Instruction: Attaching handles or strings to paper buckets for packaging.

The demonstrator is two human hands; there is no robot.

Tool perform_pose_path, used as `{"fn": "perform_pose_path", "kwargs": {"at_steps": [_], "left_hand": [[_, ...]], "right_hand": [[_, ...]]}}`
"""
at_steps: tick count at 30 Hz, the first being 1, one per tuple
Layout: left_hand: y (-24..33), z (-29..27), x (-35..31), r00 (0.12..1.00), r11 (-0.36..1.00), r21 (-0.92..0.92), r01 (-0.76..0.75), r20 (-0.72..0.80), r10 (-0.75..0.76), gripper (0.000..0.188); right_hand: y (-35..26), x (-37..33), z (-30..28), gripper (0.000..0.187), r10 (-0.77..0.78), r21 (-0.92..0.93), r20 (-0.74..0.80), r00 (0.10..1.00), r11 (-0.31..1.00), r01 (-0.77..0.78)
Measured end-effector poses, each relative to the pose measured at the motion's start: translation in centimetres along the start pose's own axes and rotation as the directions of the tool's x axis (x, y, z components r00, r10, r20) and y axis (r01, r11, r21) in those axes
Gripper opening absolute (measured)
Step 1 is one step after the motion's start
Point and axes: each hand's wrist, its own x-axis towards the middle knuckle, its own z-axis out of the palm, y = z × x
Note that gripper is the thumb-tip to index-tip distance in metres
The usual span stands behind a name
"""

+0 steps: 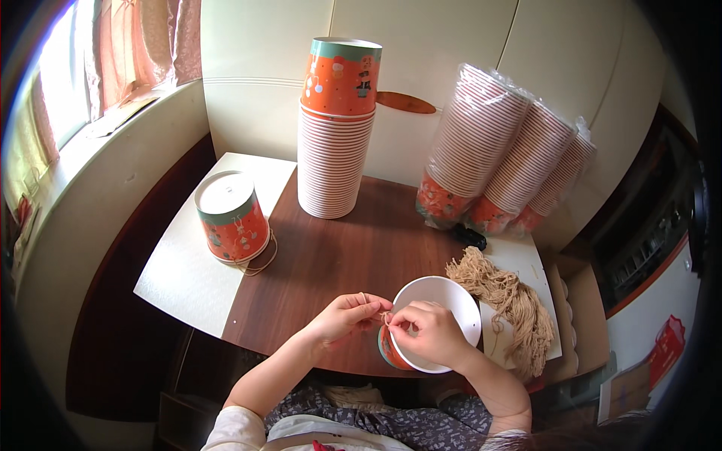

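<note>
Left hand (pixel 342 316): fingertips pinched on thin beige string (pixel 382 319).
Right hand (pixel 427 331): pinching the same string, at the rim of orange paper cup (pixel 440 319).
Cup position: counter (pixel 338 255), 5 o'clock edge.
Beige yarn bundle (pixel 511 301): 3 o'clock of cup.

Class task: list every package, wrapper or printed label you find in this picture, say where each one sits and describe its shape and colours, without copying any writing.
Clear plastic sleeves: three wrapped stacks of orange-and-white paper cups, leaning at the table's back right.
Cardboard box: brown, open, right of the table.
Red-and-white packet: flat, far right, low down.
Printed cups: orange with teal rim band and small figures; unwrapped stack at back centre, one upside down at left.
</note>
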Motion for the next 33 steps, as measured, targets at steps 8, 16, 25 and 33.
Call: {"fn": "perform_pose_path", "kwargs": {"at_steps": [8,16,25,33], "left_hand": [[0.3,0.8,-0.4,1.0,0.998,-0.05,-0.023,-0.011,0.023,0.022],[0.3,0.6,-0.4,0.994,0.995,0.062,-0.072,-0.076,0.077,0.017],[0.4,-0.2,0.7,0.977,0.967,0.168,-0.19,0.125,0.17,0.01],[2.2,1.1,0.0,0.993,0.926,0.359,-0.12,0.046,0.111,0.015]], "right_hand": [[-0.4,-0.1,0.9,0.01,-0.082,-0.264,-0.082,0.993,0.963,0.057],[-1.3,-0.1,0.9,0.011,-0.099,-0.212,-0.045,0.994,0.973,0.087],[2.6,2.9,-0.6,0.015,0.112,0.445,0.27,0.956,0.866,-0.227],[2.1,3.4,-0.5,0.012,0.2,0.348,0.411,0.89,0.868,-0.356]]}}
